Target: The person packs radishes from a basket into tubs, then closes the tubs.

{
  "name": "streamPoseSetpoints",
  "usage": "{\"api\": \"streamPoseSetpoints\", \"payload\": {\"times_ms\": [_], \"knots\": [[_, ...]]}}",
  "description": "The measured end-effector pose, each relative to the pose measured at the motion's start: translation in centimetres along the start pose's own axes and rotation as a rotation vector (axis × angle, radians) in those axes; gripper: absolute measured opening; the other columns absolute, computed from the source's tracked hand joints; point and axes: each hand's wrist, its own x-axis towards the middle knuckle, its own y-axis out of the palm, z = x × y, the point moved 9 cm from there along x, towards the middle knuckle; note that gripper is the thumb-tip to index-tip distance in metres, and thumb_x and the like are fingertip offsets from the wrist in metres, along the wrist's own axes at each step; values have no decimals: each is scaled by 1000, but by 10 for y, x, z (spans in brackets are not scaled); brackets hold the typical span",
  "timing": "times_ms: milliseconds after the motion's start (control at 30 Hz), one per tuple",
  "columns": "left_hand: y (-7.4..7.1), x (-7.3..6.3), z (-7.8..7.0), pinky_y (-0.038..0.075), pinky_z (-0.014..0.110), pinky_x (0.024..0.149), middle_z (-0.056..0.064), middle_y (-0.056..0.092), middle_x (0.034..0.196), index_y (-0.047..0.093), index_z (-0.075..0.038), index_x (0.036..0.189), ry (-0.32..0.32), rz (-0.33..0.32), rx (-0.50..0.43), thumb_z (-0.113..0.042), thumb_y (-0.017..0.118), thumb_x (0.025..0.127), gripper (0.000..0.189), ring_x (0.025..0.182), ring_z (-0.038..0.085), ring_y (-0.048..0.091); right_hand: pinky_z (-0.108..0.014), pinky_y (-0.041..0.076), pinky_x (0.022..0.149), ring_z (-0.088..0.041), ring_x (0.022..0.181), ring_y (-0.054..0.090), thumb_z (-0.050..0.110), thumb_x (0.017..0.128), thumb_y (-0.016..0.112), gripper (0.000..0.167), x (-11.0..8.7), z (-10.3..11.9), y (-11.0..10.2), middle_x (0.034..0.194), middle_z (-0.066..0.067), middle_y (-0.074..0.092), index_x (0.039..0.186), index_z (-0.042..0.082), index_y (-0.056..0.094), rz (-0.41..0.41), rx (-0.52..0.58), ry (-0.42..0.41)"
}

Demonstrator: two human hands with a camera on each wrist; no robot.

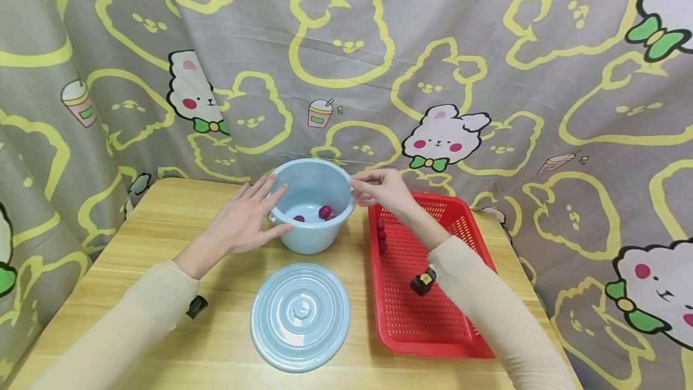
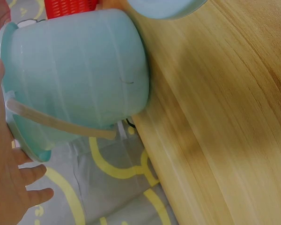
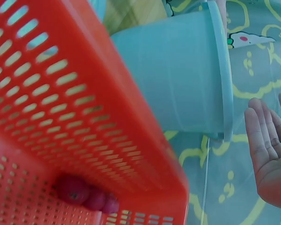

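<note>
A light-blue plastic bucket (image 1: 308, 239) stands upright at the back of the table, its handle (image 2: 61, 123) hanging down one side. A few small round dark-red fruits (image 1: 325, 212) lie inside on its bottom. My left hand (image 1: 243, 215) rests on the left of the rim with fingers spread straight. Over at the right of the rim is my right hand (image 1: 379, 188), its fingers fairly straight and holding nothing; the right wrist view puts the fingertips (image 3: 253, 112) a little beyond the rim. More of the same fruits (image 3: 75, 190) sit in a row along the wall of the red basket (image 1: 381, 312).
The bucket's round light-blue lid (image 1: 300, 342) lies knob-up on the wooden table (image 1: 216, 342), in front of the bucket. The slotted basket stands right of both, under my right forearm. A grey patterned curtain (image 1: 346, 29) hangs directly behind the table and along its sides.
</note>
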Motion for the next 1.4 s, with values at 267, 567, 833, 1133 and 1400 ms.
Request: {"api": "streamPoseSetpoints", "payload": {"times_ms": [267,567,833,1133,1400], "knots": [[0,0,0,28,67,128,19,20,177,32,-12,167,1,0,1,-73,54,98,94,162,43,27,-40,68,80,-14,74,79,22,97,79,35,-9,-12,-21,103,-26,80,118,-5,75,-31,0,28],[0,-1,-1,28,66,129,18,20,177,30,-12,167,0,0,2,-73,53,98,95,163,42,26,-33,68,78,-13,76,77,23,98,77,39,-21,-21,-36,104,-26,78,121,-7,73,-33,-38,55],[-1,-1,0,28,66,129,19,20,177,31,-12,167,-2,1,-2,-72,53,98,94,163,42,25,-39,67,84,-10,75,77,26,99,76,44,-31,-45,-52,99,-14,81,126,-9,70,-94,-38,172],[-1,-1,0,28,66,129,19,20,177,31,-12,167,-2,2,2,-72,53,98,94,163,42,26,-34,68,78,-13,76,78,25,100,74,44,-36,-81,-64,98,-14,80,126,-11,70,-73,-67,223],[-1,-1,0,28,65,129,19,20,177,31,-12,167,-2,-1,2,-73,53,98,94,163,42,25,-48,66,90,-12,76,78,23,100,74,43,-40,-117,-68,106,-21,80,124,-11,70,-43,-100,287]]}}
